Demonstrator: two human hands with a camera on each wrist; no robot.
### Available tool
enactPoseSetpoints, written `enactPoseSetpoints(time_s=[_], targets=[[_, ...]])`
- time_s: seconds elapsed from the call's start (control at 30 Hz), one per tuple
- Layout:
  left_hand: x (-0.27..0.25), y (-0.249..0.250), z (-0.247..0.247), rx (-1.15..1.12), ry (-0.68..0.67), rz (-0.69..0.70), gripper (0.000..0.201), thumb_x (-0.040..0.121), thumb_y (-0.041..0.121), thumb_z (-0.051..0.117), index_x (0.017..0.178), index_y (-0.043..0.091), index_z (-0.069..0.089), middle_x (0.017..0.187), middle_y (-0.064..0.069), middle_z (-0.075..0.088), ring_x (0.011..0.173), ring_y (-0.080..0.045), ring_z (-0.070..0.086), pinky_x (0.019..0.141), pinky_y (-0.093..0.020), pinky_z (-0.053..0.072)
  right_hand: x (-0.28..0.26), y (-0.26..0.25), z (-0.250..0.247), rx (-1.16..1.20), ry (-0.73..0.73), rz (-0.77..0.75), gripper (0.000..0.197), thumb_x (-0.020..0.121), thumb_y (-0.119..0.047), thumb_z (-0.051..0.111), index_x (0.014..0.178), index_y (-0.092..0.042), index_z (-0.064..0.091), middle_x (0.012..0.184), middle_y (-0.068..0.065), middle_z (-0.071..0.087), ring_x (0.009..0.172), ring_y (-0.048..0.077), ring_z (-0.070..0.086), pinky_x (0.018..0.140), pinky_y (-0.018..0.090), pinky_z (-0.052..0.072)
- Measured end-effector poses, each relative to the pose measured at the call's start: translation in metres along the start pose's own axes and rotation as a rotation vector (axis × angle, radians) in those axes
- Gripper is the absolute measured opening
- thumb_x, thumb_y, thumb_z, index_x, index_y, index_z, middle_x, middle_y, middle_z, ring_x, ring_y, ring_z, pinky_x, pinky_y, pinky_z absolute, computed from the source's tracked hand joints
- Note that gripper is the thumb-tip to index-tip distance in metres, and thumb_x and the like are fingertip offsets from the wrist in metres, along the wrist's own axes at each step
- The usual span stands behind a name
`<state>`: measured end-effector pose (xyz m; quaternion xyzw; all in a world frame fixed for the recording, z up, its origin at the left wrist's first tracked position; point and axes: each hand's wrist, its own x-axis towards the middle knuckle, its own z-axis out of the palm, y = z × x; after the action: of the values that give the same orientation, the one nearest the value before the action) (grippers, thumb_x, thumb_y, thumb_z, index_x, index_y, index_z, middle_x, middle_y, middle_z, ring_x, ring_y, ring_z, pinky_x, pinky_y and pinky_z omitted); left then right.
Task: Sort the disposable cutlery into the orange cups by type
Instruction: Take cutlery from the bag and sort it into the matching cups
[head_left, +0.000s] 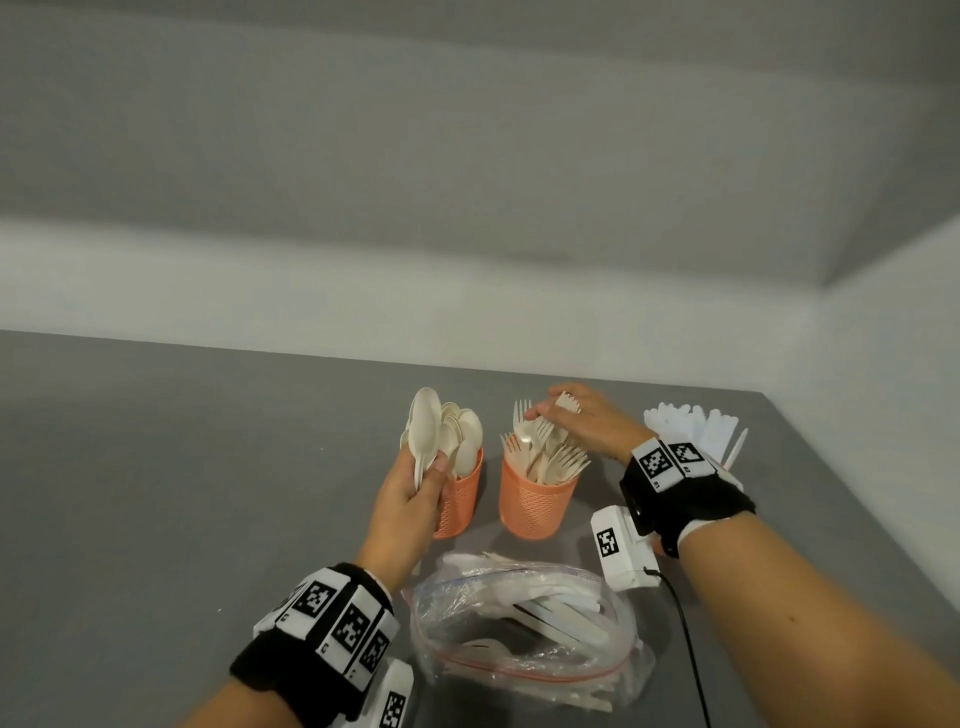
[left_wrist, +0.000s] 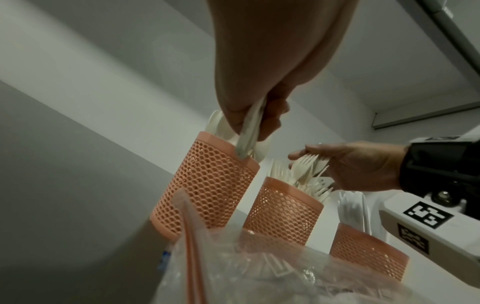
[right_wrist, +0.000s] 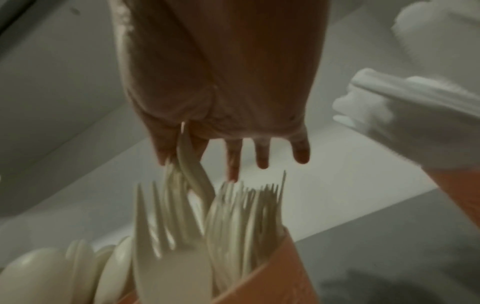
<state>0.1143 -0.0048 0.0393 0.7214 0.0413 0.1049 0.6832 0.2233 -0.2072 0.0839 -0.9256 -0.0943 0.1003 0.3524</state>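
Several light, stiff cream plastic spoons (head_left: 426, 431) are being pinched by their handles in the left hand (head_left: 415, 499); the right hand (head_left: 582, 421) is pinching forks (right_wrist: 187, 168) similarly.

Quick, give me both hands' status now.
Left hand: closed on spoons over the spoon cup.
Right hand: pinching a fork above the fork cup, other fingers extended.

Left hand (head_left: 413, 496) raised, fingers and thumb curled, pinching spoon handles (left_wrist: 249, 131). Right hand (head_left: 584, 423) reaches forward palm down, thumb and index pinching a fork (right_wrist: 191, 164), other fingers (right_wrist: 261, 154) straight and spread. Both forearms bare, black wristbands (head_left: 685, 499) with white marker blocks.
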Motion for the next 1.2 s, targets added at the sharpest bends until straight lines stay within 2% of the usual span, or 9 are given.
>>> enactPoseSetpoints(time_s=[0.1, 0.17, 0.33, 0.43, 0.53, 0.63, 0.83, 1.03, 1.2], targets=[[-0.004, 0.005, 0.003, -0.003, -0.024, 0.014, 0.034, 0.096, 0.025, 0.044, 0.123, 0.004, 0.049, 0.085, -0.028, 0.054, 0.068, -0.03, 0.056, 0.07, -0.043, 0.047, 0.001, -0.003, 0.006, -0.059, 0.039, 0.089, 0.06, 0.089, -0.052, 0.047, 0.136, -0.014, 0.045, 0.149, 0.007, 0.032, 0.137, 0.028, 0.031, 0.112, 0.043, 0.027], [-0.006, 0.008, 0.004, 0.013, -0.032, 0.006, 0.035, 0.096, 0.025, 0.044, 0.124, 0.004, 0.049, 0.111, -0.038, 0.048, 0.1, -0.054, 0.047, 0.086, -0.059, 0.044, -0.001, -0.005, 0.009, -0.148, -0.056, 0.06, 0.058, 0.093, -0.05, 0.041, 0.143, -0.022, 0.033, 0.155, 0.007, 0.018, 0.143, 0.028, 0.018, 0.116, 0.044, 0.019], [-0.007, 0.01, 0.004, 0.028, -0.051, -0.004, 0.033, 0.096, 0.024, 0.044, 0.125, 0.011, 0.05, 0.116, -0.039, 0.046, 0.11, -0.053, 0.042, 0.09, -0.059, 0.043, -0.011, -0.006, 0.01, -0.282, 0.168, 0.037, 0.06, 0.092, -0.052, 0.04, 0.143, -0.024, 0.028, 0.152, 0.011, 0.023, 0.141, 0.03, 0.019, 0.113, 0.049, 0.022], [-0.004, 0.01, 0.006, 0.08, -0.015, 0.069, 0.028, 0.095, 0.024, 0.047, 0.12, 0.012, 0.052, 0.097, -0.03, 0.057, 0.1, -0.049, 0.051, 0.077, -0.048, 0.049, -0.031, -0.032, 0.017, -0.187, 0.39, -0.161, 0.058, 0.09, -0.05, 0.045, 0.14, -0.021, 0.035, 0.145, 0.008, 0.033, 0.136, 0.022, 0.027, 0.111, 0.041, 0.027], [-0.001, 0.013, 0.016, 0.187, 0.004, 0.176, 0.01, 0.095, 0.017, 0.047, 0.102, 0.016, 0.055, 0.088, -0.006, 0.06, 0.075, -0.021, 0.059, 0.061, -0.016, 0.046, -0.055, -0.067, 0.034, 0.221, 0.182, -0.275, 0.071, 0.082, -0.044, 0.062, 0.141, -0.025, 0.028, 0.126, -0.001, 0.048, 0.116, 0.012, 0.048, 0.091, 0.018, 0.04], [-0.002, 0.024, 0.026, 0.224, -0.158, 0.261, 0.028, 0.091, 0.003, 0.048, 0.118, 0.009, 0.051, 0.104, -0.001, 0.059, 0.086, 0.0, 0.058, 0.071, -0.006, 0.045, -0.06, -0.077, 0.061, 0.503, 0.105, -0.222, 0.063, 0.089, -0.022, 0.06, 0.141, -0.029, 0.025, 0.118, -0.002, 0.054, 0.095, 0.004, 0.057, 0.074, 0.006, 0.047], [0.016, 0.022, 0.012, 0.47, -0.214, 0.441, 0.046, 0.079, 0.02, 0.07, 0.123, 0.021, 0.058, 0.097, 0.002, 0.044, 0.089, -0.009, 0.046, 0.076, -0.002, 0.034, -0.05, -0.079, 0.053, 0.971, 0.303, -0.138, 0.047, 0.093, 0.002, 0.037, 0.13, -0.028, 0.034, 0.084, 0.007, 0.051, 0.054, 0.003, 0.057, 0.046, 0.015, 0.047], [0.04, 0.01, -0.012, 0.275, 0.091, 0.378, 0.059, 0.067, 0.059, 0.059, 0.111, 0.019, 0.059, 0.105, 0.003, 0.048, 0.099, -0.001, 0.049, 0.081, -0.01, 0.036, -0.029, -0.078, 0.034, 0.619, 0.613, -0.32, 0.041, 0.092, -0.003, 0.036, 0.127, -0.026, 0.034, 0.088, 0.0, 0.048, 0.06, 0.013, 0.044, 0.063, 0.032, 0.044], [0.059, -0.003, -0.021, 0.481, -0.193, 0.112, 0.107, 0.057, 0.049, 0.082, 0.143, 0.023, 0.024, 0.141, 0.0, 0.031, 0.125, -0.013, 0.038, 0.104, -0.034, 0.037, -0.016, -0.09, 0.035, 0.417, 0.66, -0.53, 0.046, 0.09, -0.004, 0.045, 0.133, -0.016, 0.035, 0.126, 0.002, 0.045, 0.109, 0.025, 0.052, 0.098, 0.042, 0.043]])
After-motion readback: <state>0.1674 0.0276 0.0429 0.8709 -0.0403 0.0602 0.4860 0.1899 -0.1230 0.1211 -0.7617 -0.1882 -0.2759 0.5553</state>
